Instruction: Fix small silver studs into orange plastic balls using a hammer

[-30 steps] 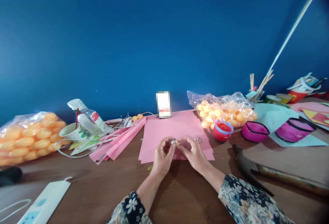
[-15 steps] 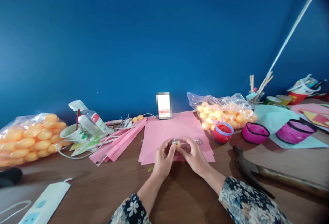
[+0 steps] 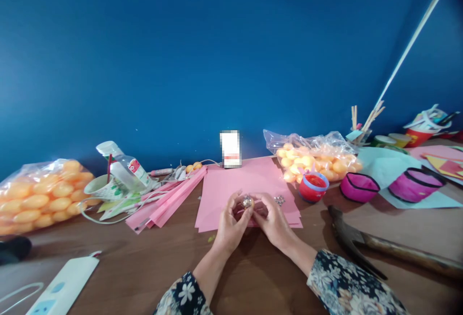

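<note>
My left hand [image 3: 228, 225] and my right hand [image 3: 273, 219] meet over the near edge of a stack of pink paper sheets [image 3: 231, 184] on the brown table. Between the fingertips of both hands sits a small round silvery bead-like piece [image 3: 248, 202]; both hands pinch it. A second small silvery piece [image 3: 279, 200] lies on the pink paper just right of my right hand. Both sleeves are dark with a flower print.
Bags of orange balls lie at the left [image 3: 39, 194] and behind the paper [image 3: 318, 156]. A red cup [image 3: 313, 186] and two magenta paper cups [image 3: 359, 186] stand at the right. A hammer [image 3: 361, 245] lies near right. Folded pink strips [image 3: 170, 199], a bottle [image 3: 125, 165] and a power strip [image 3: 61, 286] are at left.
My hands have drawn closer together around the small silvery piece and shifted slightly toward me; my fingers have turned it a little. Nothing else on the table has moved.
</note>
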The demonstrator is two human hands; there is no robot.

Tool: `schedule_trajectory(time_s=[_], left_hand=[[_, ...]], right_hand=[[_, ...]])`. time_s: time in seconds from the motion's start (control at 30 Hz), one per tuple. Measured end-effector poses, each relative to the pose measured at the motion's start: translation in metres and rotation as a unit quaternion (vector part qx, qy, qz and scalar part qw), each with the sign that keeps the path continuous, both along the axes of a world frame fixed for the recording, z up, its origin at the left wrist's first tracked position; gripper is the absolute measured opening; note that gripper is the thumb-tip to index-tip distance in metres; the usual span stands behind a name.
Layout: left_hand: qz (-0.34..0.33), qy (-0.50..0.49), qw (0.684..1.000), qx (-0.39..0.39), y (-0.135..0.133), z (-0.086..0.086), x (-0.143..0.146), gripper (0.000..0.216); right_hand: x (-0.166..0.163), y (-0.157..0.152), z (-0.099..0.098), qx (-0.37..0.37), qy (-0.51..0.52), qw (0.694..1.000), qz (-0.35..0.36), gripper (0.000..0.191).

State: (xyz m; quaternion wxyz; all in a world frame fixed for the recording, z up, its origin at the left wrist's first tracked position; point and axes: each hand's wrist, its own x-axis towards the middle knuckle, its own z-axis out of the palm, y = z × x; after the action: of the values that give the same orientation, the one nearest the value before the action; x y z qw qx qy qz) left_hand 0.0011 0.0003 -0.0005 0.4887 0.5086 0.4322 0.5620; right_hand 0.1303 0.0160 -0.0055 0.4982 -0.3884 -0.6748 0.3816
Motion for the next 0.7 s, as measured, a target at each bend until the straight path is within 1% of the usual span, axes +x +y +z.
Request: schedule_trajectory(time_s=[0.17, 0.3, 0.37, 0.43, 0.5, 0.57, 0.63, 0.7], left_hand=[[0.023, 0.057, 0.998, 0.019, 0.001, -0.005, -0.002, 0.030], [0.043, 0.064, 0.997, 0.012, 0.002, -0.005, -0.003, 0.031], [0.039, 0.059, 0.997, 0.006, 0.000, -0.002, -0.003, 0.034], [0.024, 0.047, 0.999, 0.002, -0.003, 0.002, -0.003, 0.040], [0.033, 0.017, 0.999, -0.004, -0.005, 0.006, -0.003, 0.039], [0.040, -0.007, 0.999, -0.022, -0.007, 0.007, -0.003, 0.039], [0.039, -0.012, 0.999, -0.034, -0.007, 0.006, -0.002, 0.039], [0.034, -0.004, 0.999, -0.033, -0.006, 0.004, -0.002, 0.038]], right_hand=[[-0.001, -0.001, -0.001, 0.032, -0.027, 0.999, -0.002, 0.030], [-0.001, -0.002, -0.002, 0.046, -0.031, 0.998, 0.003, 0.032], [-0.002, -0.004, 0.001, 0.034, -0.018, 0.999, 0.010, 0.029], [-0.003, -0.007, 0.004, -0.001, 0.013, 1.000, 0.024, 0.027], [-0.004, -0.009, 0.008, -0.045, 0.049, 0.997, 0.036, 0.027], [-0.005, -0.011, 0.012, -0.071, 0.069, 0.994, 0.040, 0.026], [-0.005, -0.011, 0.014, -0.072, 0.066, 0.995, 0.037, 0.024], [-0.004, -0.010, 0.015, -0.056, 0.053, 0.997, 0.029, 0.023]])
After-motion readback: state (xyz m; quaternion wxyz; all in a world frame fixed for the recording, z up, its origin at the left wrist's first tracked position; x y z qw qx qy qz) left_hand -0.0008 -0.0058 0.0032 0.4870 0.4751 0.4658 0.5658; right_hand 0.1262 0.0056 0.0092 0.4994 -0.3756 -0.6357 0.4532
